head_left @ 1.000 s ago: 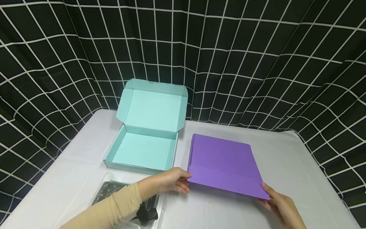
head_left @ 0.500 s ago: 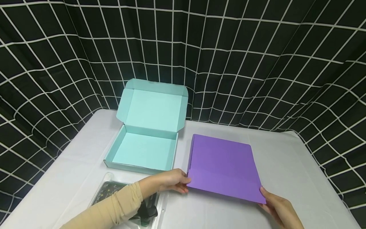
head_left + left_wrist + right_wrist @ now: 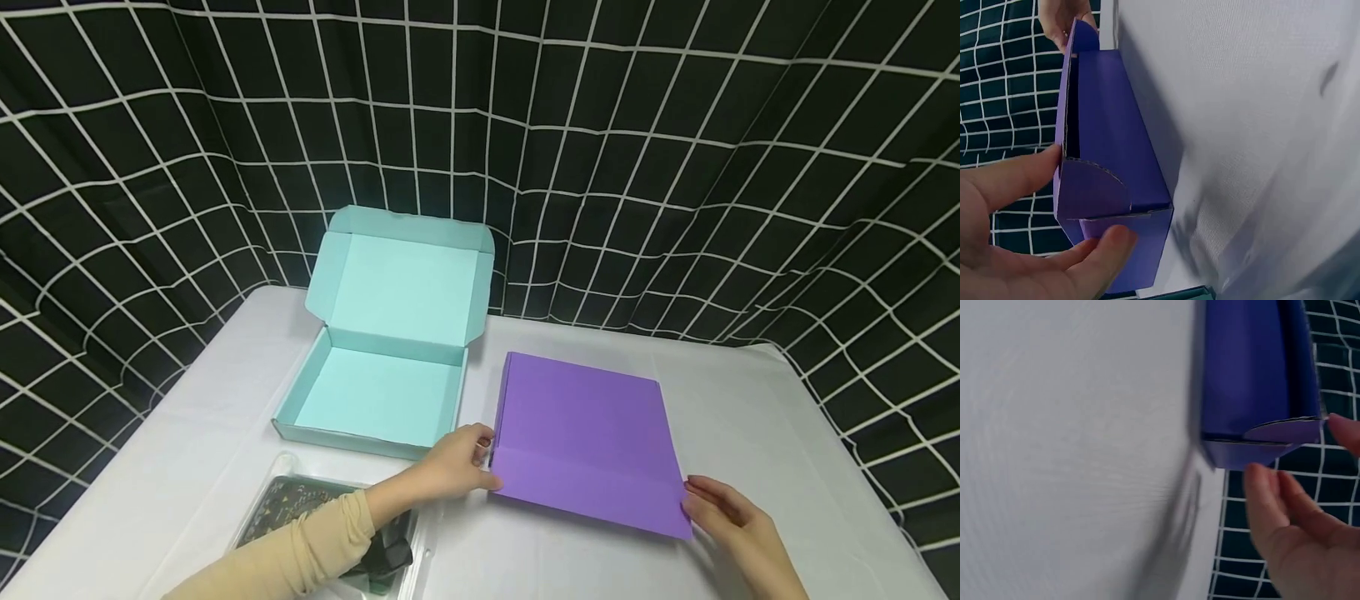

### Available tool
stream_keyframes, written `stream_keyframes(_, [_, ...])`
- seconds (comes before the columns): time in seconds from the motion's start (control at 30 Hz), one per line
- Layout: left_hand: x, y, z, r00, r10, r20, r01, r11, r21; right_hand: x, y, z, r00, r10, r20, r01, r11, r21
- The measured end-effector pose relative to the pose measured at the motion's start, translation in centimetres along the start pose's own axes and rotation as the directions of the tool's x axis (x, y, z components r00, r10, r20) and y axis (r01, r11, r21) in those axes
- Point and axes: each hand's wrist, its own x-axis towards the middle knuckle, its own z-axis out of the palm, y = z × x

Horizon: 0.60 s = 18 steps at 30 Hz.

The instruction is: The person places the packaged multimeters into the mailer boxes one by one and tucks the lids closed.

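A purple cardboard box point(image 3: 585, 425) lies on the right half of the table with its lid lowered and front flap point(image 3: 592, 492) sticking out toward me. My left hand point(image 3: 453, 462) is at its near left corner. In the left wrist view its thumb touches the lid edge, and its fingertips rest at the box side beside a rounded side tab point(image 3: 1094, 190). My right hand point(image 3: 738, 525) is at the near right corner, thumb at the lid edge and fingers spread near the side wall. A dark gap shows between lid and front wall point(image 3: 1110, 119).
A light teal cardboard box point(image 3: 382, 396) stands at the left with its lid raised. Before it, partly under my left sleeve, lies a clear plastic package point(image 3: 288, 504) with dark printed contents. A black gridded curtain point(image 3: 480, 125) surrounds the white table point(image 3: 187, 400).
The purple front flap has tilted down and come slightly toward me. My left fingers have moved from under the flap to the box's left side; my right fingers have moved up along its right side.
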Motion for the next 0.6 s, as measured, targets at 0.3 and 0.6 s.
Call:
stream_keyframes(0.3, [1.0,-0.4,-0.1,0.995,-0.065,0.078,0.077,0.983,-0.165,1.3,1.3,0.7,0.979,-0.193,0.067,0.160,0.928,0.336])
stream_keyframes(0.6, [1.5,-0.5,0.9,1.000,-0.005,0.005,0.006,0.995,-0.100,1.7,1.3,1.0,0.981,-0.182,0.065,0.166,0.966,0.198])
